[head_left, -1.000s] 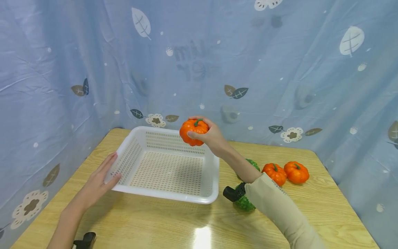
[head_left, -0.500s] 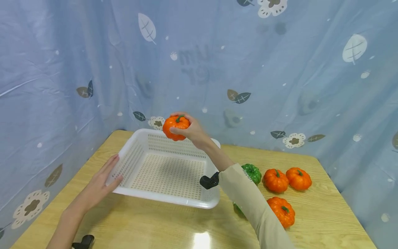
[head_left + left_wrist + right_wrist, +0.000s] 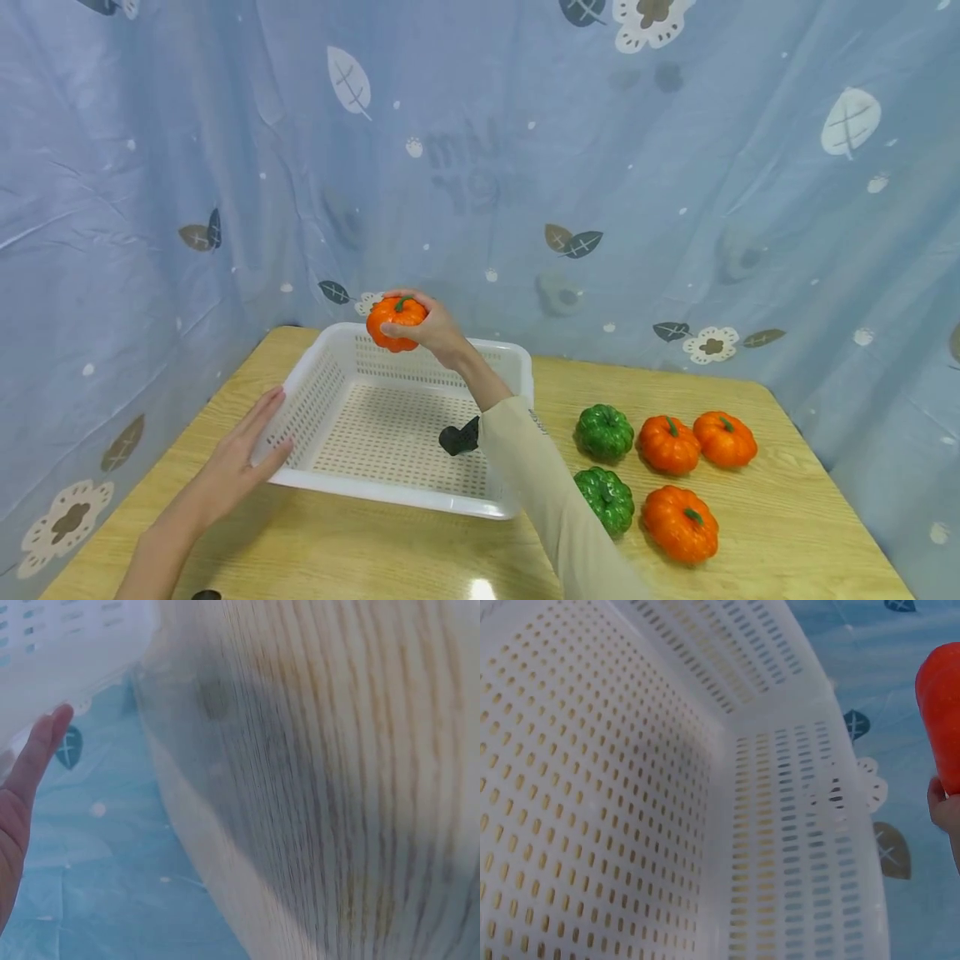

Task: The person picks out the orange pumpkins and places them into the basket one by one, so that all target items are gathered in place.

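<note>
My right hand [image 3: 429, 327] grips an orange pumpkin [image 3: 392, 327] with a green stem, thumb in front and fingers behind. It holds the pumpkin up over the far left part of a white plastic basket [image 3: 390, 498] with slotted walls. In the right wrist view the pumpkin [image 3: 943, 712] shows at the right edge, beyond the basket's rim. At the basket's left side rests my left hand [image 3: 236, 458], fingers straight along the outer wall. The left wrist view shows its fingers [image 3: 37, 754] against the white basket wall [image 3: 67, 667].
Right of the basket, on the wooden table [image 3: 795, 517], lie two green pumpkins [image 3: 604, 432] and three orange pumpkins [image 3: 681, 525]. A blue patterned curtain [image 3: 637, 250] hangs behind the table and along its sides.
My right hand has carried the orange pumpkin leftward over the basket, its sleeve uncovering the pumpkins on the right. The left hand stays at the basket's side.
</note>
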Tool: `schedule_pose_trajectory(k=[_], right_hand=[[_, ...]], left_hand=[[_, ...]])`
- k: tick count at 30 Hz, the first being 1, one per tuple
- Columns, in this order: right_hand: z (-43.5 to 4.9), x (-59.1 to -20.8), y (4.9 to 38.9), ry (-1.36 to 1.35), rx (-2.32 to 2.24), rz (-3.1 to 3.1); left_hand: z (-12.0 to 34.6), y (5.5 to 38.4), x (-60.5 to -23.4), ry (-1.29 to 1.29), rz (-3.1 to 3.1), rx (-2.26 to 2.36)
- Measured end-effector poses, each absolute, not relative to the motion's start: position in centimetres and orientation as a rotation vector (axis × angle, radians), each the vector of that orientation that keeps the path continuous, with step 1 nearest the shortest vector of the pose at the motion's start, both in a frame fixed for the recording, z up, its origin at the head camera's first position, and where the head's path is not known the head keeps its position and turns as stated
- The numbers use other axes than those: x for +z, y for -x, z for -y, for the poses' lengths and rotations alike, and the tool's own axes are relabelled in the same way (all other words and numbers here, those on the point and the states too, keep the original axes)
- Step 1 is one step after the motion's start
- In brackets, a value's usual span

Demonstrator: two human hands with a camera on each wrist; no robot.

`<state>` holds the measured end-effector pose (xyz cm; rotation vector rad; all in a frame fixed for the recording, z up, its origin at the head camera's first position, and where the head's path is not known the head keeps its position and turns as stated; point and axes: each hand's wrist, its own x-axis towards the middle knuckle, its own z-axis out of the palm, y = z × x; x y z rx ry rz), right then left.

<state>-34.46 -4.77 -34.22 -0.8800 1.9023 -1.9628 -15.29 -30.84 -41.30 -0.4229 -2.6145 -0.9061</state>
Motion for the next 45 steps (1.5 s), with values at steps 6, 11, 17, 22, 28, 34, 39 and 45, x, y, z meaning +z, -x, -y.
schedule_pose_trajectory(k=[6,11,17,22,28,34,39,45], right_hand=[[5.8,-35.7,34.8,0.827,-1.939,-1.907],[7.1,-37.0,34.9,0.867,-1.922,-1.859],[8.0,-38.6,35.2,0.902,-1.859,-1.845],[7.9,-39.1,35.4,0.923,-1.812,-1.891],[8.3,-39.3,35.3,0.911,-1.773,-1.892],[8.3,-40.5,34.8,0.853,-1.740,-1.912],[7.9,-41.2,34.6,0.868,-1.612,-2.046],[7.7,-41.8,34.2,0.835,-1.413,-2.210]], left_hand=[[30.6,15.3,-41.3,0.417,2.621,-0.906],[30.5,15.3,-41.2,0.399,2.626,-0.848],[30.4,15.0,-41.2,0.382,2.648,-0.858],[30.3,14.9,-41.3,0.377,2.655,-0.892],[30.5,15.0,-41.2,0.397,2.628,-0.882],[30.6,15.1,-41.2,0.384,2.634,-0.897],[30.6,15.1,-41.2,0.370,2.646,-0.886],[30.6,15.1,-41.3,0.391,2.617,-0.867]])
